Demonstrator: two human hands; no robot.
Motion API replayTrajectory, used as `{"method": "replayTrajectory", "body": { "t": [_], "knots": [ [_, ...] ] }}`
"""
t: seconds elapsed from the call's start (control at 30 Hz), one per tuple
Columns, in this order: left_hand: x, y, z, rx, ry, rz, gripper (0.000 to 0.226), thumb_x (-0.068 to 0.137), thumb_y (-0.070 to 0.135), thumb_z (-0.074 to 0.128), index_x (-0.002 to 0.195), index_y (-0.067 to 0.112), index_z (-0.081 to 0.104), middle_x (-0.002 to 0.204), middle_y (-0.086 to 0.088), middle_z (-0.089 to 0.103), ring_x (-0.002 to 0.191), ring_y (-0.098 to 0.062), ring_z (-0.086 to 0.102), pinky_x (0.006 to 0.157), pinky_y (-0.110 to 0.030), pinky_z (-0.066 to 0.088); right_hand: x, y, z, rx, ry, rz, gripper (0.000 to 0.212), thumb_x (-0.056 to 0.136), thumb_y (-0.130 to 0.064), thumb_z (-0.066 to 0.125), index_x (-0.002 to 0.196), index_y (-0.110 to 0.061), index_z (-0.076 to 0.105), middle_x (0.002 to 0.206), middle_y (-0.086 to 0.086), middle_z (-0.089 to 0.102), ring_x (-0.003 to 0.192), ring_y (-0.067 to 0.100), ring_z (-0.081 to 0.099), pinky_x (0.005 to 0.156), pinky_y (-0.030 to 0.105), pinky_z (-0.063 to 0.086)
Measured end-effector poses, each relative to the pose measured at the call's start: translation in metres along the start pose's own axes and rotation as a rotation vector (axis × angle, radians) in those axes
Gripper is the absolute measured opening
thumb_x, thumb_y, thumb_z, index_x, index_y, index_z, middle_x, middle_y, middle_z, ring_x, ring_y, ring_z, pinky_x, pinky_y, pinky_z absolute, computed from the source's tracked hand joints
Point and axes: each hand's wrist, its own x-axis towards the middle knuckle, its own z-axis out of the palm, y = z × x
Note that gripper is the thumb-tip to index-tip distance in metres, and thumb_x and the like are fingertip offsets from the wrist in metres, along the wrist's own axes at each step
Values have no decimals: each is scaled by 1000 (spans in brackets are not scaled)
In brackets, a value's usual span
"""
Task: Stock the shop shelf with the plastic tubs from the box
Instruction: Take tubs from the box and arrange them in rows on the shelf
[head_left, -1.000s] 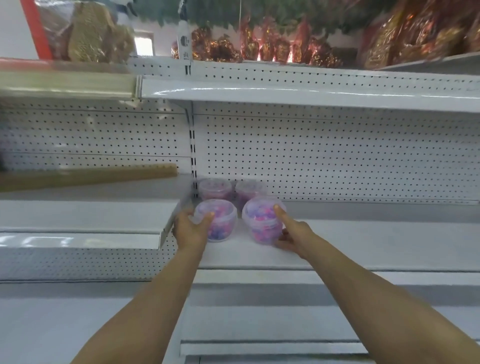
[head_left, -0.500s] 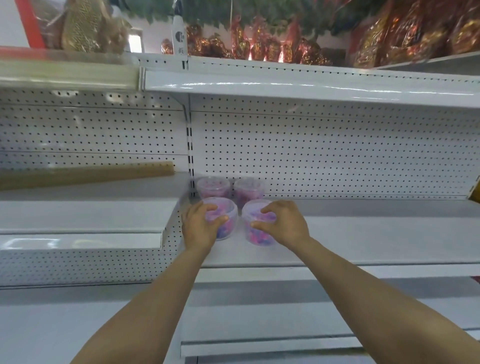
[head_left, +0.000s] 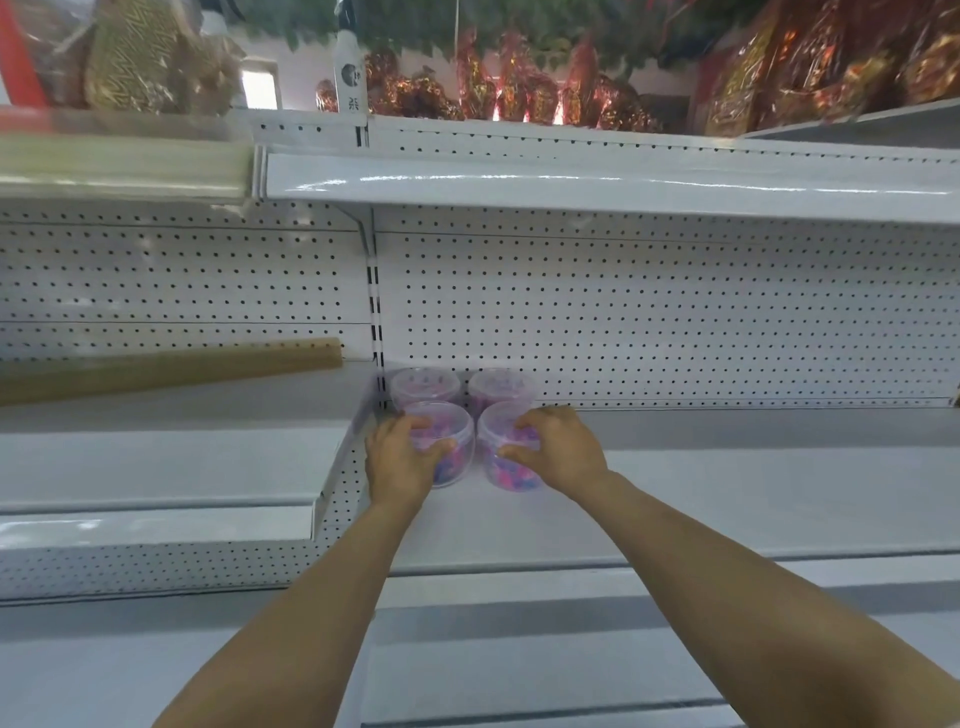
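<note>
Several clear plastic tubs with pink, purple and blue contents stand in a square cluster at the left end of the white shop shelf (head_left: 727, 488). My left hand (head_left: 402, 457) grips the front left tub (head_left: 457, 452) from its left side, thumb across its front. My right hand (head_left: 558, 449) grips the front right tub (head_left: 506, 475), fingers curled over its lid. Behind them stand the back left tub (head_left: 425, 387) and the back right tub (head_left: 501, 387), against the pegboard. The box is not in view.
A long cardboard tube (head_left: 166, 366) lies on the higher left shelf (head_left: 156, 467). The upper shelf (head_left: 571, 182) overhangs the tubs. Red and gold wrapped packages (head_left: 519, 88) fill the top. A lower shelf (head_left: 571, 649) runs under my forearms.
One second ago my right hand only touched the front right tub with a straight finger; it has since closed over the lid. My left hand moved further round its tub.
</note>
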Motion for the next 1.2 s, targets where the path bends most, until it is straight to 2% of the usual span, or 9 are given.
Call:
{"method": "replayTrajectory", "body": {
  "t": [0.2, 0.33, 0.4, 0.53, 0.63, 0.73, 0.93, 1.2],
  "knots": [
    [11, 0, 0, 36, -22, -8, 44, 66, 44, 82, 101, 23, 66, 112, 0, 63, 111, -26, 54, 95, -37, 44, 12, -7, 0, -53, -52, 12, 54, 83, -52, 70, 123, -17, 62, 120, 3, 63, 119, 24, 47, 93, 36, 46],
    [4, 12, -7, 135, -26, -13, 49, 71, 44, 79, 111, 20, 64, 118, -2, 61, 114, -27, 53, 93, -36, 44, 6, -12, -5, -131, -63, -5, 57, 84, -53, 68, 128, -17, 58, 125, 4, 61, 122, 25, 46, 91, 37, 47],
    [-1, 22, -10, 192, -31, -6, 49, 72, 44, 77, 114, 21, 65, 120, -3, 60, 115, -28, 53, 94, -36, 42, -1, -9, -15, -199, -58, -31, 60, 85, -52, 67, 132, -17, 55, 129, 5, 60, 125, 25, 45, 93, 38, 46],
    [-14, 52, -5, 228, -33, 39, 43, 70, 53, 69, 103, 26, 66, 112, -1, 66, 106, -28, 60, 90, -39, 49, -20, 6, -49, -249, -28, -16, 58, 89, -50, 62, 137, -19, 51, 135, 5, 56, 131, 24, 42, 99, 39, 44],
    [-39, 94, 3, 151, -52, 82, 37, 82, 46, 64, 108, 20, 64, 119, -5, 59, 113, -31, 53, 92, -40, 47, -45, 22, -82, -228, 9, 33, 57, 93, -54, 54, 138, -18, 50, 137, 7, 54, 131, 26, 43, 97, 40, 45],
    [-69, 136, 20, 78, -76, 123, 42, 86, 47, 60, 114, 16, 64, 123, -11, 59, 116, -34, 52, 95, -40, 46, -82, 45, -120, -162, 43, 101, 58, 96, -54, 48, 139, -16, 48, 137, 9, 53, 129, 29, 44, 98, 43, 45],
    [-171, 227, 66, 11, -195, 184, 46, 89, 48, 56, 120, 14, 60, 132, -8, 54, 124, -28, 46, 101, -37, 40, -187, 109, -204, -113, 92, 240, 61, 98, -57, 41, 140, -13, 46, 141, 11, 51, 127, 30, 48, 97, 38, 42],
    [-319, 330, 140, -47, -436, 290, 51, 88, 47, 60, 127, 15, 54, 138, -6, 48, 126, -25, 44, 96, -34, 39, -349, 211, -305, -205, 122, 457, 61, 97, -54, 47, 141, -11, 45, 138, 14, 53, 124, 32, 51, 96, 39, 44]
  ]
}}
